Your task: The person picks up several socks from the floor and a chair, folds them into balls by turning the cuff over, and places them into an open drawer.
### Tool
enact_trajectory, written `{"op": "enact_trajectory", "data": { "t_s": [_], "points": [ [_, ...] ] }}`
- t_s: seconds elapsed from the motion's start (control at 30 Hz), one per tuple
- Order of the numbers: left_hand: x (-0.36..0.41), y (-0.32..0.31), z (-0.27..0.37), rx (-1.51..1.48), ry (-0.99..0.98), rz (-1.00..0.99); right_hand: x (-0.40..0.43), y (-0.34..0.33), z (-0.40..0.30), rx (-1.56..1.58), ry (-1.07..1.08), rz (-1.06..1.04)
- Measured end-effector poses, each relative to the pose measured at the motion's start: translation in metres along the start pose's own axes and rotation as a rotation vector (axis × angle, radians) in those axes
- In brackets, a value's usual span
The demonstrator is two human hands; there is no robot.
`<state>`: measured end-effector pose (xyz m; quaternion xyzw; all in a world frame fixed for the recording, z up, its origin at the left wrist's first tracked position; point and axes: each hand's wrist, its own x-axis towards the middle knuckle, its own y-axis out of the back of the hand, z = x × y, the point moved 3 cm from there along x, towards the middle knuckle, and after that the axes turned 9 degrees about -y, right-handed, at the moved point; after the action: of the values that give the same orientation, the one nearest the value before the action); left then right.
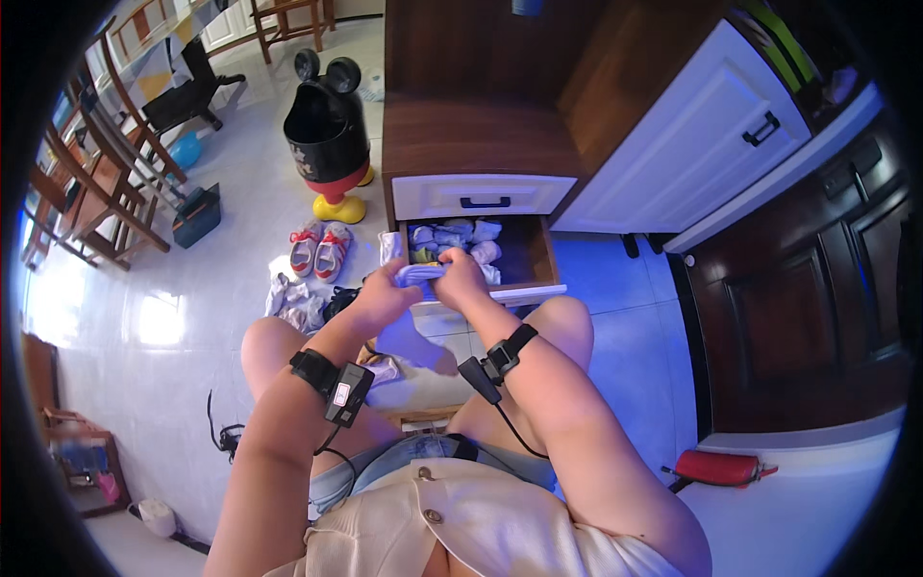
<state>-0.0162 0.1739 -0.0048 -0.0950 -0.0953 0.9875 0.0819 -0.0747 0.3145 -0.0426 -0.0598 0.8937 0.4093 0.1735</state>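
Between my knees hangs a pale sock (411, 339), its cuff stretched between my two hands and its toe pointing down to the right. My left hand (383, 294) pinches the left side of the cuff. The other side is gripped by my right hand (461, 280), just above the front edge of an open drawer (530, 252). Inside that drawer lie several rolled pale socks (484, 252) and a greenish one. A white sock (390, 247) is draped by the drawer's left side. Below the held sock, another light sock (383, 371) rests between my legs, partly hidden.
Left of the drawer are red-and-white shoes (332, 251), a pile of light socks (294, 303) and a black item (342, 301). A black mouse-eared bin (326, 137) stands behind. A closed drawer (484, 197) sits above the open one. Wooden chairs (108, 187) stand far left.
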Motion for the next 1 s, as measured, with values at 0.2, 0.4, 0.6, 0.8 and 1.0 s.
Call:
{"op": "enact_trajectory", "data": {
  "t_s": [0.2,0.4,0.6,0.8,1.0],
  "points": [
    [0.017,0.015,-0.017,0.790,-0.037,0.360,-0.040,0.002,-0.026,0.406,0.368,0.224],
    [0.004,0.029,-0.003,0.825,-0.158,0.446,-0.067,0.003,-0.037,0.661,0.338,-0.212],
    [-0.013,-0.031,0.035,0.905,-0.623,0.396,-0.062,0.052,-0.030,0.124,0.135,0.316],
    [-0.008,-0.028,0.020,0.384,-0.492,0.027,-0.038,0.047,-0.022,0.070,0.111,0.308],
    [-0.006,-0.004,0.026,0.895,-0.149,0.359,-0.059,0.038,-0.035,0.232,0.266,0.293]
  ]
}}
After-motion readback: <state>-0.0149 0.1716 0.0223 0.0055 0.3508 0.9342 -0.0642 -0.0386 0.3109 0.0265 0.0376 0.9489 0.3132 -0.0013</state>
